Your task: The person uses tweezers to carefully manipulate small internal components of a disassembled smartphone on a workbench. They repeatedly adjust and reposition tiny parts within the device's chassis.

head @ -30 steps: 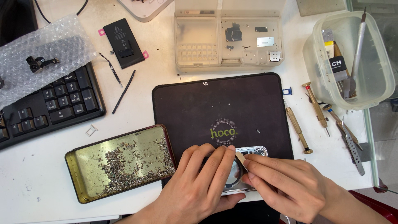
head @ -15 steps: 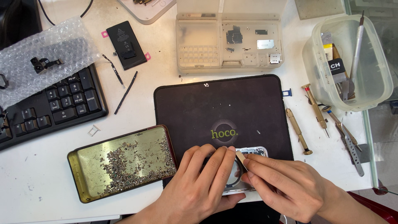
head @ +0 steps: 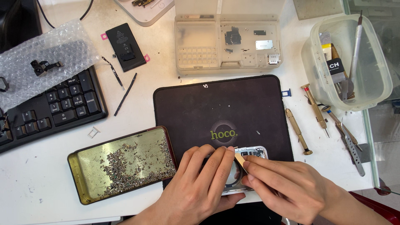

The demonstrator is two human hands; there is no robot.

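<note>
An opened phone body (head: 252, 153) with a silver frame lies at the near edge of a black work mat (head: 216, 108). My left hand (head: 198, 187) rests flat over its left part, fingers pressing it down. My right hand (head: 287, 187) pinches a small tan flat pry tool (head: 241, 161), its tip set against the phone's inside near a dark round coil. Most of the phone is hidden under both hands.
A brass-coloured tin (head: 121, 164) of several tiny screws sits left of the mat. Behind are a clear parts box (head: 227, 39), a phone battery (head: 125, 46), a black keyboard (head: 50, 110) and bubble wrap (head: 41, 58). Screwdrivers (head: 314, 106), tweezers (head: 352, 143) and a plastic tub (head: 346, 62) lie right.
The hands stay on the phone with the pry tool in the same spot; only the camera view has shifted slightly.
</note>
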